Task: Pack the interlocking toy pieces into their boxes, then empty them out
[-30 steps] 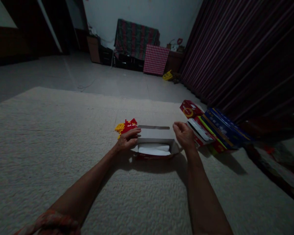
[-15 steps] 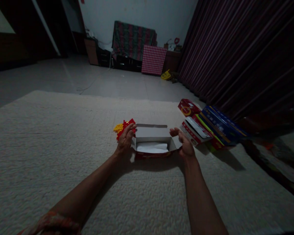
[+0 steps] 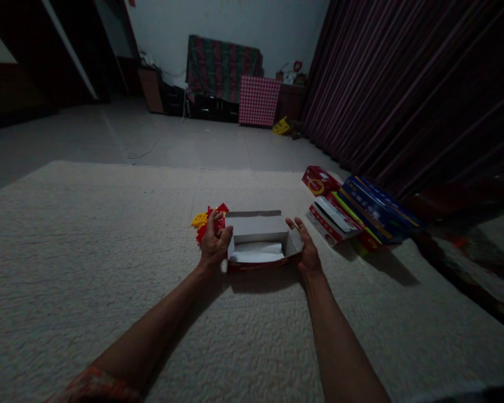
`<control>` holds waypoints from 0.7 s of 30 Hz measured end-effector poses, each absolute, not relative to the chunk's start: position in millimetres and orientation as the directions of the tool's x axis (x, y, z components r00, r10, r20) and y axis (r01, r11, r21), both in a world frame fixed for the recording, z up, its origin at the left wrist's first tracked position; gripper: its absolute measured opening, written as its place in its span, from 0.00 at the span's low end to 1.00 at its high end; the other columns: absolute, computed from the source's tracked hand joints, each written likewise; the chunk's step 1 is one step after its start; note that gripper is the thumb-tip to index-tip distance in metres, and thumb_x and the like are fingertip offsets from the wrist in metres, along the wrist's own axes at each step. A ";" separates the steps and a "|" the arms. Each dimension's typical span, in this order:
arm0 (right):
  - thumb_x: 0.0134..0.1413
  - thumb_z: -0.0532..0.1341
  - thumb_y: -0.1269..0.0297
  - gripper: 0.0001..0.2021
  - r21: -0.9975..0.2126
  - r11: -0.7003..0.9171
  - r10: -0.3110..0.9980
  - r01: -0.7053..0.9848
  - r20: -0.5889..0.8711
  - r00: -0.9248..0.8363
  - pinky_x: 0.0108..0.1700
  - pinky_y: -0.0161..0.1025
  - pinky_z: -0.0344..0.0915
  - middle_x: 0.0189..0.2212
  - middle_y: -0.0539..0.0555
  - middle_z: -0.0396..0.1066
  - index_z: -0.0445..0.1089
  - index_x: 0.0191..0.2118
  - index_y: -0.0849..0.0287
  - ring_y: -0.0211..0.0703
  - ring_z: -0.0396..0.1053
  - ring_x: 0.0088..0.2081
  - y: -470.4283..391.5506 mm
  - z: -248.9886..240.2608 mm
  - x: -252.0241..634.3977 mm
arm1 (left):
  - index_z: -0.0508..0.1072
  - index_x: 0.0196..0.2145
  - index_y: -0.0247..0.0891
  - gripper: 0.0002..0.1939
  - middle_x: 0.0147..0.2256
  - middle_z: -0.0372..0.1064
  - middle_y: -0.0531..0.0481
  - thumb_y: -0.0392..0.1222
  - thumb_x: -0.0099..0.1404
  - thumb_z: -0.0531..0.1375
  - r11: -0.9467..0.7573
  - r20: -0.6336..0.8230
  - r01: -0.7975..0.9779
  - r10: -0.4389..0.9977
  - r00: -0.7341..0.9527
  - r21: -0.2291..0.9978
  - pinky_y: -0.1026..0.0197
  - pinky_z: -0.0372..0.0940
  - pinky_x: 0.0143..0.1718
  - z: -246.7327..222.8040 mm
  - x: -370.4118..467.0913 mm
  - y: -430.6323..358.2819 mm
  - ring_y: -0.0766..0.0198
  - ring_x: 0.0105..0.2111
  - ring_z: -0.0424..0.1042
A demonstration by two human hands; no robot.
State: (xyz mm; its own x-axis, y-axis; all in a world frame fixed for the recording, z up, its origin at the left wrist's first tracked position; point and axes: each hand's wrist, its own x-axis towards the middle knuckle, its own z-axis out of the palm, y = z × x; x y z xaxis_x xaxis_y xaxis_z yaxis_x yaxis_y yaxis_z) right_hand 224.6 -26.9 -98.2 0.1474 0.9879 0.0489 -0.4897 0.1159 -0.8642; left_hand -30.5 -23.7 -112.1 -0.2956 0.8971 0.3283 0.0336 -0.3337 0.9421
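Observation:
An open cardboard box [image 3: 256,265] with a dark red outside and a white inside is in front of me, its long lid flap [image 3: 254,225] standing up at the back. Inside lies a white paper-like piece [image 3: 256,253]. My left hand [image 3: 214,240] grips the box's left end, thumb on the folded-out side flap. At the right end, my right hand [image 3: 308,252] rests against the other side flap [image 3: 294,243], fingers stretched and apart. Red and yellow plastic pieces [image 3: 199,220] lie just beyond my left hand, which partly covers them.
To the right, a white and red box [image 3: 334,220], a red box [image 3: 319,180] and a large blue box [image 3: 373,207] lie together on the quilted mat [image 3: 109,252]. A long dark curtain [image 3: 378,84] hangs behind them. Tiled floor [image 3: 185,140] lies beyond the mat.
My left thumb has come onto the box's left end, and the left hand now grips it. The right hand stays by the right flap. The whole view has shifted slightly.

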 end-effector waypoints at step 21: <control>0.37 0.65 0.68 0.21 -0.951 0.112 0.991 -0.288 0.088 0.096 0.44 0.41 0.69 0.41 0.48 0.80 0.77 0.43 0.52 0.48 0.74 0.41 -31.4 -91.1 222.0 | 0.61 0.65 0.45 0.37 0.45 0.76 0.44 0.46 0.60 0.66 -0.386 0.393 -0.160 0.919 0.015 0.909 0.47 0.72 0.50 -99.1 -30.9 -25.2 0.54 0.45 0.77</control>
